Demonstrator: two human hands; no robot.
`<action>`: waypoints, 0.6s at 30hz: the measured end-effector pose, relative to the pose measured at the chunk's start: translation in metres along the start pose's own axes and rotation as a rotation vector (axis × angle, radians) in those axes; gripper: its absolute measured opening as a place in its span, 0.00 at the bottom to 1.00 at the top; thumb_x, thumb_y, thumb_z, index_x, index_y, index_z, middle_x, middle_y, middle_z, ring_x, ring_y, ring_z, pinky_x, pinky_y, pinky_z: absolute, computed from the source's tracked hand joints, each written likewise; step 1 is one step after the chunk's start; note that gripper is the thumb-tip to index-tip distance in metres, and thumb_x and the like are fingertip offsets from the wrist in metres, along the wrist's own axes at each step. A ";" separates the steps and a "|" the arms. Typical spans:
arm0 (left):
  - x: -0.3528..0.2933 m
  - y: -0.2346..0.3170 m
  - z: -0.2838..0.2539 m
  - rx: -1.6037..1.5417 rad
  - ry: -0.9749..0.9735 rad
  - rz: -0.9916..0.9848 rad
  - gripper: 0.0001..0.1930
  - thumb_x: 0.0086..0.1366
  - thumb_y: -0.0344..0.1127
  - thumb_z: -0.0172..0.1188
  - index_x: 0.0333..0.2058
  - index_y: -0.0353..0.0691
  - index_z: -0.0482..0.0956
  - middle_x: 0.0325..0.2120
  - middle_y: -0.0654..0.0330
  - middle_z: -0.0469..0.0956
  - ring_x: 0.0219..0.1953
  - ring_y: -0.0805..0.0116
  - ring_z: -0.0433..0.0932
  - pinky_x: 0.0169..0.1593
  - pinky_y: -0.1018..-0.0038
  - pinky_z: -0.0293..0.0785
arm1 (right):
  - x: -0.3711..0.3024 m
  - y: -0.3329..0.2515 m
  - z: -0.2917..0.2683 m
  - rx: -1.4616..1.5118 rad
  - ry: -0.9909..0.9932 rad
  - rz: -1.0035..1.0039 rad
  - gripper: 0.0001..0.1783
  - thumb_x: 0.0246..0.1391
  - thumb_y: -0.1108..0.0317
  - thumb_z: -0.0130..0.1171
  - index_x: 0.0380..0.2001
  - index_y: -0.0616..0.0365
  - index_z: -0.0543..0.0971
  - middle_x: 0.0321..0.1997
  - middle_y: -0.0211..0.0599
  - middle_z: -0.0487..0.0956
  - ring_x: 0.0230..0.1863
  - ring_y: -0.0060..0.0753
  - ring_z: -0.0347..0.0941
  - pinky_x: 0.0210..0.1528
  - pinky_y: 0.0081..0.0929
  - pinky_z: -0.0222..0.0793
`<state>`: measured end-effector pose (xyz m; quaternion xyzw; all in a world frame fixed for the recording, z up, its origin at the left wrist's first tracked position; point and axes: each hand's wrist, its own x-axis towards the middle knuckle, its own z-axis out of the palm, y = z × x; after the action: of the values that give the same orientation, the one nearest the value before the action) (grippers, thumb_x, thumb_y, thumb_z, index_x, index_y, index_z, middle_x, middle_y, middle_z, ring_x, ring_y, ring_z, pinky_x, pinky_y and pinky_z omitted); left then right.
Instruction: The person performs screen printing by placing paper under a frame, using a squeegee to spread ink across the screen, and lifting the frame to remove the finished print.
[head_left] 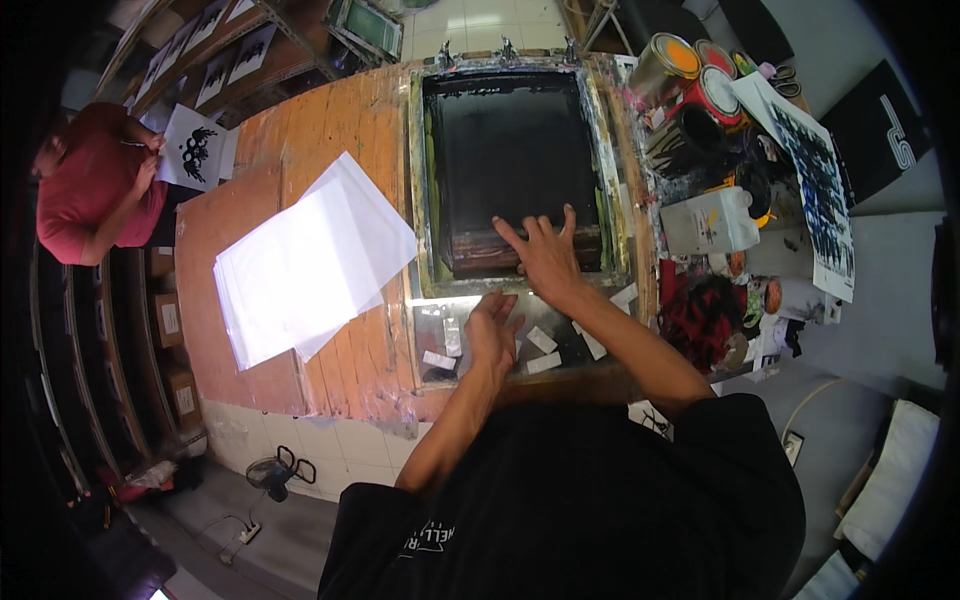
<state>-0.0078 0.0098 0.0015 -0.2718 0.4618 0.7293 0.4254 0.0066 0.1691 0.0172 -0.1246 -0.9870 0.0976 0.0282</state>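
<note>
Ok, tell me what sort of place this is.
Probably a screen-printing workshop: a framed, blackened screen lies on the table, cans of colour stand nearby, and someone holds a printed sheet.

Wooden worktable [320, 120], surface planked. Left part: loose stack of white sheets [300, 265], edges askew. Right of it: screen frame [419, 180], black inside. Pale strips [541, 340] scattered near front edge.

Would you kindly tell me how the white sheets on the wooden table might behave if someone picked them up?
The white sheets look thin, so they would probably sag when lifted. Their uneven, fanned edges suggest a loose pile, likely to slide apart if pushed.
</note>
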 end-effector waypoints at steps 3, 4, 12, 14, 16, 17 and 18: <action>-0.003 0.000 0.000 0.018 -0.019 -0.003 0.30 0.73 0.43 0.46 0.67 0.30 0.58 0.64 0.46 0.60 0.68 0.50 0.62 0.68 0.41 0.55 | 0.019 0.012 0.000 0.012 0.046 0.002 0.46 0.45 0.72 0.73 0.69 0.43 0.67 0.49 0.40 0.72 0.56 0.42 0.70 0.70 0.82 0.35; 0.000 -0.002 -0.004 0.004 -0.012 0.003 0.29 0.73 0.43 0.46 0.66 0.31 0.59 0.63 0.46 0.61 0.68 0.51 0.62 0.68 0.41 0.56 | 0.027 0.016 -0.001 0.005 0.052 -0.003 0.45 0.46 0.72 0.71 0.69 0.43 0.68 0.49 0.39 0.72 0.56 0.41 0.70 0.70 0.83 0.36; 0.000 -0.009 -0.011 -0.098 0.052 0.035 0.12 0.64 0.36 0.57 0.44 0.39 0.73 0.48 0.57 0.72 0.56 0.57 0.71 0.58 0.48 0.65 | 0.137 0.071 -0.003 -0.036 0.059 -0.002 0.47 0.43 0.69 0.76 0.68 0.40 0.67 0.53 0.36 0.74 0.61 0.40 0.70 0.70 0.86 0.35; 0.002 -0.008 -0.012 -0.029 0.035 0.029 0.09 0.71 0.37 0.49 0.45 0.41 0.72 0.48 0.56 0.71 0.58 0.54 0.71 0.57 0.48 0.67 | 0.169 0.087 -0.002 -0.027 0.091 0.008 0.48 0.43 0.67 0.77 0.69 0.40 0.67 0.55 0.36 0.74 0.63 0.40 0.69 0.70 0.86 0.35; -0.002 -0.007 -0.009 -0.035 0.057 0.039 0.09 0.71 0.37 0.49 0.45 0.41 0.72 0.47 0.56 0.71 0.57 0.54 0.71 0.56 0.48 0.67 | 0.201 0.103 -0.002 -0.038 0.102 0.000 0.47 0.44 0.67 0.77 0.68 0.40 0.67 0.56 0.36 0.74 0.63 0.41 0.69 0.70 0.86 0.33; -0.003 -0.006 -0.008 -0.036 0.066 0.043 0.09 0.71 0.37 0.49 0.45 0.41 0.72 0.47 0.56 0.72 0.57 0.55 0.71 0.56 0.48 0.67 | 0.215 0.110 -0.003 -0.045 0.109 0.000 0.47 0.44 0.67 0.77 0.68 0.40 0.67 0.56 0.36 0.74 0.63 0.41 0.69 0.71 0.86 0.33; -0.003 -0.006 -0.008 -0.033 0.065 0.040 0.09 0.70 0.37 0.50 0.45 0.41 0.72 0.47 0.56 0.72 0.57 0.54 0.71 0.56 0.48 0.67 | 0.228 0.119 -0.002 -0.059 0.139 -0.006 0.47 0.44 0.66 0.77 0.68 0.40 0.67 0.56 0.36 0.74 0.63 0.42 0.69 0.71 0.84 0.35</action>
<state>-0.0010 0.0026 -0.0027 -0.2931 0.4689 0.7358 0.3911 -0.1854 0.3394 0.0026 -0.1291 -0.9854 0.0594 0.0933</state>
